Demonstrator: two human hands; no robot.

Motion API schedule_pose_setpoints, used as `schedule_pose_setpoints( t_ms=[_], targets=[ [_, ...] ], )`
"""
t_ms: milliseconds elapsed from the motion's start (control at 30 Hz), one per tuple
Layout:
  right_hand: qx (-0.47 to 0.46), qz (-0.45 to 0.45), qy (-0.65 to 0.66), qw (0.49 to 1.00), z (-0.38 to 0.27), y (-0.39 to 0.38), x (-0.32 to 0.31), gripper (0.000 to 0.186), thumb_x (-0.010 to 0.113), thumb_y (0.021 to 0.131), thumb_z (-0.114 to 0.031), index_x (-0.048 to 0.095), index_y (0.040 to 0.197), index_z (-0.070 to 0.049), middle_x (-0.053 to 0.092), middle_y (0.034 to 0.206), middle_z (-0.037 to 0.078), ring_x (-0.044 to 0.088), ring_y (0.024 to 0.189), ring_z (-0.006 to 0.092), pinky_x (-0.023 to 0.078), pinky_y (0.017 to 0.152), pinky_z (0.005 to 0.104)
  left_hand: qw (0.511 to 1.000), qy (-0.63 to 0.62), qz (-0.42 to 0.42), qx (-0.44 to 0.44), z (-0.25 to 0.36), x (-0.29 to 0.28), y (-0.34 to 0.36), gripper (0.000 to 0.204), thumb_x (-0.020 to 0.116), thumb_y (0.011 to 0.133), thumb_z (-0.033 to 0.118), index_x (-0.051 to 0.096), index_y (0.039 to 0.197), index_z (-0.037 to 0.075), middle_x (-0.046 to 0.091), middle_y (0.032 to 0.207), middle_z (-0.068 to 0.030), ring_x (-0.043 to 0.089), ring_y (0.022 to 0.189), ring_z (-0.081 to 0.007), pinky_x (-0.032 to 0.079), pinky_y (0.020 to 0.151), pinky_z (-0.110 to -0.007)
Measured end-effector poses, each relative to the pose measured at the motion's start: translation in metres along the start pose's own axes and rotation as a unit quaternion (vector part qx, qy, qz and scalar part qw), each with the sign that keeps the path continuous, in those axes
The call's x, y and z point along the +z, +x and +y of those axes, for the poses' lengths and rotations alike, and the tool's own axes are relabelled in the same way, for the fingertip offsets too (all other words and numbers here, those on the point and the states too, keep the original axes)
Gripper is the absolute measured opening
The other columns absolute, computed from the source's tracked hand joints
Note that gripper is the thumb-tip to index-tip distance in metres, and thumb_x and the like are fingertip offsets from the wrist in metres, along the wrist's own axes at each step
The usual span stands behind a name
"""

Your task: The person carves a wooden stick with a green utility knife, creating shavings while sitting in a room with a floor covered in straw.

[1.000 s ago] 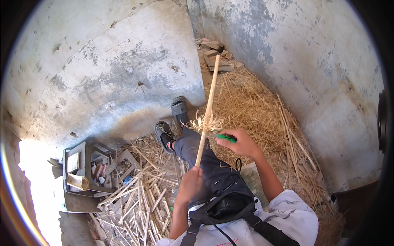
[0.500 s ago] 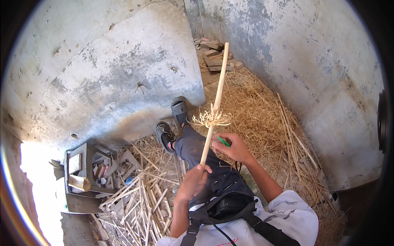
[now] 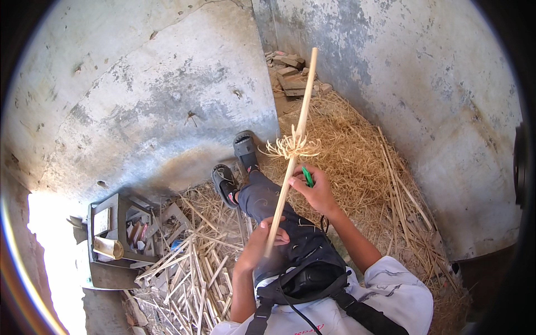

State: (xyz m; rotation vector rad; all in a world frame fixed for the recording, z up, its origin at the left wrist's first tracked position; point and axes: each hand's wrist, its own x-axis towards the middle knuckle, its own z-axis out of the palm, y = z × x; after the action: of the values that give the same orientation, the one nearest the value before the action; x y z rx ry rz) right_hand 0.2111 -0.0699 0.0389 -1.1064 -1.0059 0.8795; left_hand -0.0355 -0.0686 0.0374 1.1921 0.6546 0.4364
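Note:
A long pale wooden stick (image 3: pixel 307 99) slants up and away over my legs, with a ruff of thin curled shavings (image 3: pixel 293 145) still attached partway along it. Near its lower end, my left hand (image 3: pixel 261 241) is closed around the wood, a short length sticking out below the fingers. Higher up, just under the curls, the thumb of my right hand (image 3: pixel 317 195) rests against the stick. That same hand is closed on a small green tool (image 3: pixel 307 175); its working end is hidden, so its kind cannot be made out.
Straw-like shavings (image 3: pixel 346 145) cover the floor ahead and right, with long strips (image 3: pixel 399 184) along the right wall. Loose split sticks (image 3: pixel 204 279) lie at lower left beside an overturned stool-like frame (image 3: pixel 120 229) holding odds and ends. Bricks (image 3: pixel 293 81) are piled in the far corner.
The stick has shifted up and slightly right, sliding through my left hand so its lower end now shows. My right hand has risen and its thumb has come onto the stick.

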Motion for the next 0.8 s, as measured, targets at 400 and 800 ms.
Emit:
schedule_pose_setpoints(
  t_ms=[400, 800],
  targets=[
    [0.000, 0.026, 0.000, 1.000, -0.012, 0.002, -0.010, 0.017, 0.074, 0.100, -0.009, 0.069, 0.111, 0.003, 0.074, 0.099, 0.007, 0.074, 0.091, 0.0131, 0.059, 0.080, 0.0260, 1.000, -0.025, 0.015, 0.010, 0.004, -0.015, -0.002, 0.067, 0.035, 0.117, 0.052, 0.047, 0.151, -0.005, 0.074, 0.117, -0.0203, 0.073, 0.114, -0.0296, 0.056, 0.106, -0.043],
    [-0.029, 0.057, -0.013, 0.998, -0.018, 0.007, -0.022, 0.018, 0.076, 0.099, -0.011, 0.070, 0.111, 0.001, 0.073, 0.091, 0.004, 0.063, 0.075, 0.0052, 0.049, 0.066, 0.0224, 0.998, 0.043, -0.017, 0.053, 0.014, -0.010, -0.012, 0.036, 0.049, 0.116, 0.019, 0.056, 0.143, -0.004, 0.077, 0.116, -0.0155, 0.071, 0.108, -0.0172, 0.051, 0.099, -0.031]
  ],
)
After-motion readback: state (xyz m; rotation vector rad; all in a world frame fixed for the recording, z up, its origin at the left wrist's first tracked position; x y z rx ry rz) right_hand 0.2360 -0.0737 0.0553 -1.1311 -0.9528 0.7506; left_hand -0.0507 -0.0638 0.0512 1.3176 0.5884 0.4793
